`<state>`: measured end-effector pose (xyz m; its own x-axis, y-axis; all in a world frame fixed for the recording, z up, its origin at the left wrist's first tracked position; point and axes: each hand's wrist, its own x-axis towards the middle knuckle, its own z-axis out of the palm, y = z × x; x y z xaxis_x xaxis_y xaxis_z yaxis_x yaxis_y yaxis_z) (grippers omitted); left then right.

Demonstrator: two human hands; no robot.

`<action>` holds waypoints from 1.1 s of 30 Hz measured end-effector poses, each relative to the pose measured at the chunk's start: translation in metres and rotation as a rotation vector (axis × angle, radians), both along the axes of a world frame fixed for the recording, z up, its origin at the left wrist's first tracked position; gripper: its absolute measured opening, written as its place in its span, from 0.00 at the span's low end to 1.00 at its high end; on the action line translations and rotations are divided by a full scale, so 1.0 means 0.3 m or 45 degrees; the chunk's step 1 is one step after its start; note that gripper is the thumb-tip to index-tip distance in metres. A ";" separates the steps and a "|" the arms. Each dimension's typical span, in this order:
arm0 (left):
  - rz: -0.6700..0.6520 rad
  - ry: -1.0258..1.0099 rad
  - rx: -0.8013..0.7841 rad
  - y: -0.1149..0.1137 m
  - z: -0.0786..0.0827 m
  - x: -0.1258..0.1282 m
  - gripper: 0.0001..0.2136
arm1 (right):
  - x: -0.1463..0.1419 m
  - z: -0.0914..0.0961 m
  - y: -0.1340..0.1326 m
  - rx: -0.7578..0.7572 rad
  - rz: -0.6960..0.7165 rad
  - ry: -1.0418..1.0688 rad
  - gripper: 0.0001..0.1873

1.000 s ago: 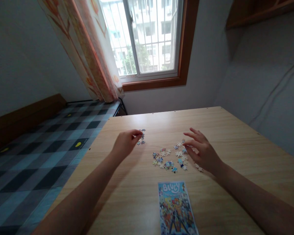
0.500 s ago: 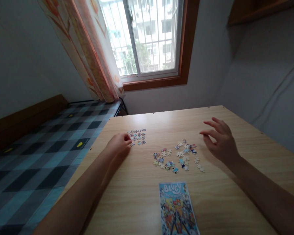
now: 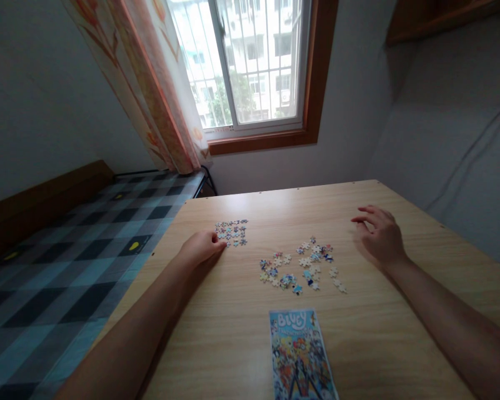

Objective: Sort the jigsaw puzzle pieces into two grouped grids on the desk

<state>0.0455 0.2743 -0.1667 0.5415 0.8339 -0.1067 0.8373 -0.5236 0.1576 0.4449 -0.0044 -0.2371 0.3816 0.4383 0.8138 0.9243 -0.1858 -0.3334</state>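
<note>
left fingers (image 3: 219, 245) beside puzzle pieces (image 3: 235, 229), right fingers (image 3: 375, 212) loosely bent

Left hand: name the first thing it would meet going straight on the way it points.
The left hand would probably first meet the rows of jigsaw pieces right beside its fingers; whether they already touch is unclear.

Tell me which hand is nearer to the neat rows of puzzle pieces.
Left. The left hand is right beside the rows of puzzle pieces, at their near left corner. The right hand is well off to their right.
</note>
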 end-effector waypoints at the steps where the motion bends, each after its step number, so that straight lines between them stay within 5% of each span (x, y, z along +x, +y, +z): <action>1: -0.003 -0.001 -0.002 -0.001 0.000 0.000 0.16 | -0.002 -0.001 0.001 -0.003 0.010 -0.016 0.10; 25: -0.009 -0.078 -0.020 0.040 -0.019 -0.008 0.17 | -0.010 -0.008 0.007 -0.048 0.035 0.071 0.10; 33: -0.482 -0.287 0.176 -0.019 0.021 0.008 0.11 | -0.023 0.001 0.007 -0.048 0.052 0.115 0.10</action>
<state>0.0477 0.2686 -0.1605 0.8074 0.5713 0.1474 0.5361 -0.8147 0.2210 0.4381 -0.0023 -0.2368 0.4335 0.4846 0.7598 0.8980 -0.1621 -0.4090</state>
